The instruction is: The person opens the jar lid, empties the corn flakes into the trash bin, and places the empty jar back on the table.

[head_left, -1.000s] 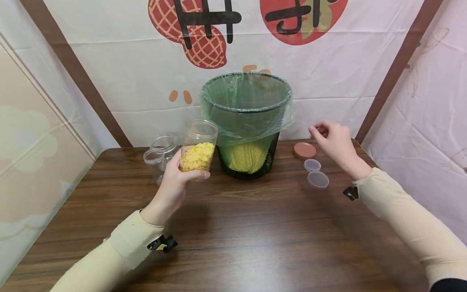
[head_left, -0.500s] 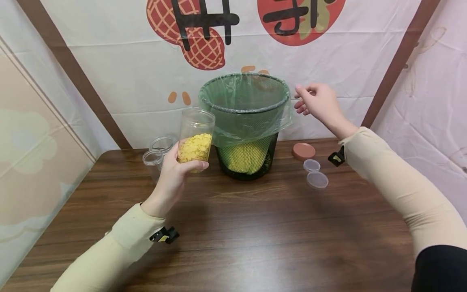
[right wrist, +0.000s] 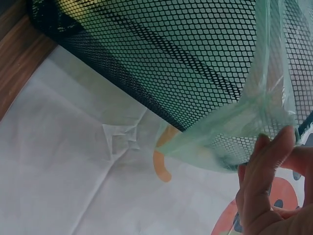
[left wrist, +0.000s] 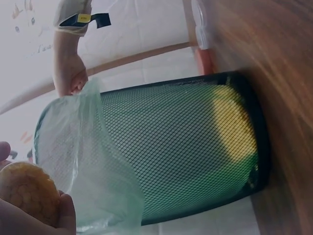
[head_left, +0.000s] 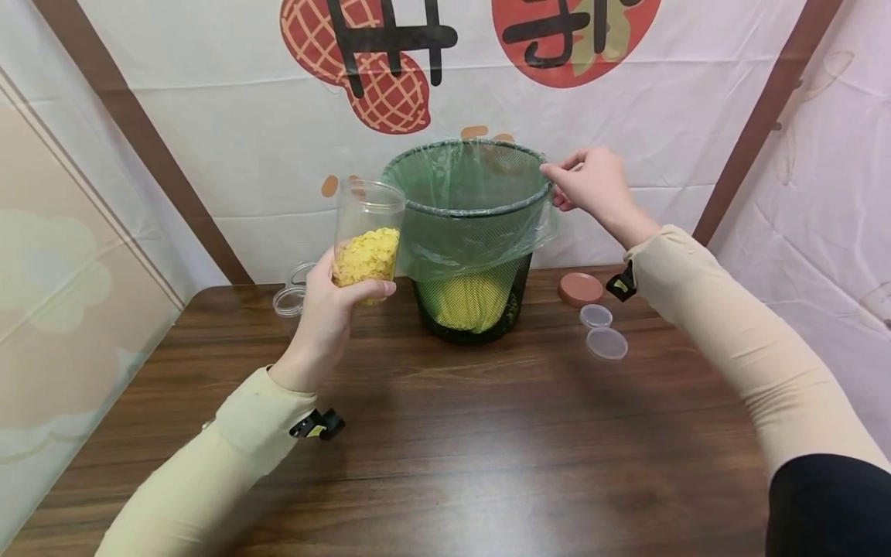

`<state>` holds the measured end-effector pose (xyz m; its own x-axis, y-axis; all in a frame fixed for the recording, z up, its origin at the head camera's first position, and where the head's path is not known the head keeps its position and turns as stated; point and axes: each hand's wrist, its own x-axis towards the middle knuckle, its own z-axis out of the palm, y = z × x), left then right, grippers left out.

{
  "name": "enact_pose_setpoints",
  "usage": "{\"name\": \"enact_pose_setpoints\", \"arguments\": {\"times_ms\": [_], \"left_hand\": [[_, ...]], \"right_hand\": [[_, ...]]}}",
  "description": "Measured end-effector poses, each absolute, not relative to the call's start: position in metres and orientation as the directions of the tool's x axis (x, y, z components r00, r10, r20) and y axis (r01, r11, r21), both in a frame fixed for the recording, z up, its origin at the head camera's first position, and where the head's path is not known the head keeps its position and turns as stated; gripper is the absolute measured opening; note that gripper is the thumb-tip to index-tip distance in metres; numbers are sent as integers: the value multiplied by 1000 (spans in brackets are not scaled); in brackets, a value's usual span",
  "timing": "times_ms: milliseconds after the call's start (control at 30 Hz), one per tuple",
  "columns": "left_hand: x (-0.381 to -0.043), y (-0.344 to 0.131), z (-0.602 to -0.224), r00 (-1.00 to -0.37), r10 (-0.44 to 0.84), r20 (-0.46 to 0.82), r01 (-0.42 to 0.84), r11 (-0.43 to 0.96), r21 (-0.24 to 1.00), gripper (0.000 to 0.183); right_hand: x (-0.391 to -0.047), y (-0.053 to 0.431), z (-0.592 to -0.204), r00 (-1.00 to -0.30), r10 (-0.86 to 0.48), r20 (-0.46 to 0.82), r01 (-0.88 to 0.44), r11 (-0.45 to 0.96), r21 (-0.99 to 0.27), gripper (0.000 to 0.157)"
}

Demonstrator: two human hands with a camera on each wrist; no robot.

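Observation:
My left hand point(head_left: 323, 313) grips a clear plastic jar point(head_left: 370, 232) from the side, its open mouth up and slightly tilted. Yellow flakes point(head_left: 367, 255) fill about its lower half. The jar stands off the table, just left of a black mesh wastebasket point(head_left: 518, 286) lined with a thin green plastic bag point(head_left: 452, 240). At the basket's right rim, my right hand point(head_left: 592, 186) pinches the bag-covered edge between thumb and fingers. In the right wrist view, the fingers point(right wrist: 264, 176) meet the bag at the rim. A yellow mass point(head_left: 469, 302) shows through the mesh low in the basket.
Two clear jars, one with its rim point(head_left: 288, 302) visible, stand at the table's back left, partly hidden by my left hand. A reddish-brown lid point(head_left: 581, 289) and two clear lids point(head_left: 607, 343) lie right of the basket. A printed cloth wall point(head_left: 264, 155) hangs behind the table.
My left hand has raised the jar of flakes. My right hand has moved from above the lids up and left to the wastebasket's rim and taken hold there.

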<state>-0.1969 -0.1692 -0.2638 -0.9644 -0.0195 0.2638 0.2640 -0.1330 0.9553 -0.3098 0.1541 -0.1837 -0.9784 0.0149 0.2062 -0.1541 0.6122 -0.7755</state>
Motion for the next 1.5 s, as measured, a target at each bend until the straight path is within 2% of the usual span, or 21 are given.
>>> {"name": "enact_pose_setpoints", "arguments": {"times_ms": [167, 300, 467, 733, 933, 1167, 1500], "left_hand": [[-202, -173, -253, -960, -22, 280, 281, -106, 954, 53], [-209, -179, -240, -953, -17, 301, 302, -46, 952, 53], [-219, -184, -229, -956, -4, 293, 293, 22, 956, 53], [-236, -188, -219, -954, -51, 297, 290, 112, 950, 59], [-243, -192, -217, -945, -65, 321, 315, 95, 944, 57], [-248, -196, -213, -937, -79, 341, 327, 150, 933, 54], [-255, -197, -202, -932, -46, 359, 351, 128, 928, 51]], "right_hand": [[-311, 149, -183, -975, 24, 223, -162, 612, -774, 21], [-311, 147, -183, -969, 36, 245, -172, 614, -770, 14], [-310, 146, -185, -959, 42, 279, -193, 624, -757, 14], [-308, 146, -191, -939, 34, 343, -231, 678, -698, 12], [-309, 144, -192, -938, 30, 346, -235, 679, -696, 10], [-310, 142, -189, -939, 29, 344, -234, 679, -696, 11], [-310, 142, -190, -939, 30, 343, -234, 676, -699, 13]]}}
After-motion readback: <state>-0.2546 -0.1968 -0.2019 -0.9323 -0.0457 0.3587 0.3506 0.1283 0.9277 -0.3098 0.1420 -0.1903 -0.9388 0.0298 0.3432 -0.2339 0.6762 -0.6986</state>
